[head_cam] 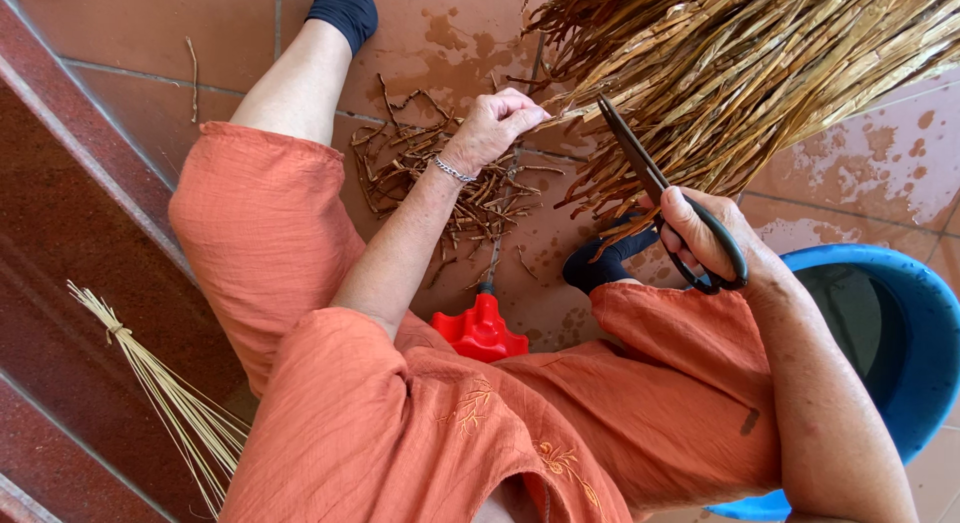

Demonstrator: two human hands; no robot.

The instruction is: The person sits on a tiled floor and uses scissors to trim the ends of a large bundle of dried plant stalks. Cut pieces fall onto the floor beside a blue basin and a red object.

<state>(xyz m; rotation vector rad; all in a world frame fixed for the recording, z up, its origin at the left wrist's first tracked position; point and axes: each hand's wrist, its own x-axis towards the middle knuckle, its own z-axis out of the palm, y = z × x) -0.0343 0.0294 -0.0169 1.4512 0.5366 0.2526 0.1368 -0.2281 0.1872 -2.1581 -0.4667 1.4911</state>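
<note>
Scissors, black-handled with long dark blades (pixel 668 215), sit gripped in our right hand (pixel 715 235). Our left hand (pixel 492 126) pinches closed on the bundle of dry brown reed strips (pixel 740 68).

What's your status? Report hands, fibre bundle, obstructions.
Left hand pinching bundle of dried fibres. Right hand gripping black scissors, blades at the strands. Cut scraps on wet tiles; nothing blocking.

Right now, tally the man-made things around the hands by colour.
Black scissors: 1
Red stool: 1
Blue tub: 1
Silver bracelet: 1
Total: 4
</note>
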